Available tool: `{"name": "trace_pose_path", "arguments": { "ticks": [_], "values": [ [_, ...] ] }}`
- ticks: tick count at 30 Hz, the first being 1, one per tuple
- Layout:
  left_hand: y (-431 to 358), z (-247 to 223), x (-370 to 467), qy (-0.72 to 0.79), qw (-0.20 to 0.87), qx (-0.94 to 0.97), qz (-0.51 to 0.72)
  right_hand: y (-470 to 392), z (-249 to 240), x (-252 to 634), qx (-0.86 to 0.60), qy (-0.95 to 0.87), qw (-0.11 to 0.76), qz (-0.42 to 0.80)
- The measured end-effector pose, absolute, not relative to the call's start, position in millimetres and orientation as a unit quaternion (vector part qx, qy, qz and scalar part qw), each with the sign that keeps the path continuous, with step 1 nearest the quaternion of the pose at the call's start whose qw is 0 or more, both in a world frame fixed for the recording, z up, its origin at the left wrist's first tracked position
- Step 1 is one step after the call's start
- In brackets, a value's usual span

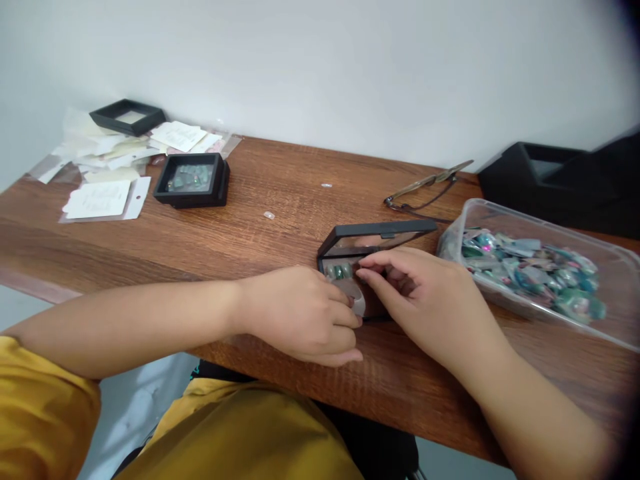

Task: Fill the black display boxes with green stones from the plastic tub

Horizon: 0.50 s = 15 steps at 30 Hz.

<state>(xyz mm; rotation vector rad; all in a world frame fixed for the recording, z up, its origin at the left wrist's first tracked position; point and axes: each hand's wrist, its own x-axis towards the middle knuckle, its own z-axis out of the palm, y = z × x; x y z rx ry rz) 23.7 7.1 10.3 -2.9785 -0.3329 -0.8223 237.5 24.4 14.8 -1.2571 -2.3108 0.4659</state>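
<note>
A black case [377,231] stands on the wooden table with its clear lid tilted up. Small green and clear nail-like pieces [339,271] lie in a row inside it. My left hand [313,317] rests over the case's near left part, fingers curled around something whitish that I cannot make out. From the right, my right hand [425,287] reaches into the case beside the row, thumb and forefinger pinched together; whatever is between them is too small to name. To the right, a clear plastic tub [537,303] holds many shiny teal and pink pieces.
Stacked black cases [193,200] stand at the left, near white cards [100,199] and another black frame [127,127]. Two tiny clear pieces [269,215] lie mid-table. Eyeglasses [425,185] and a black box [530,193] are at the back right, by the wall.
</note>
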Motion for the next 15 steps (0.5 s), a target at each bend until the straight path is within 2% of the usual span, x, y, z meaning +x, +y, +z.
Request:
{"name": "trace_pose_path", "arguments": {
  "ticks": [7, 15],
  "values": [
    [8.8, 12.3, 22.1, -0.117, -0.017, -0.961, -0.25, 23.6, 23.4, 246.1, -0.481, -0.824, 0.201, 0.222],
    [9.1, 12.5, 22.1, -0.124, -0.009, -0.96, -0.251, 22.8, 22.4, 236.0, -0.477, -0.849, 0.168, 0.151]
  ]
}}
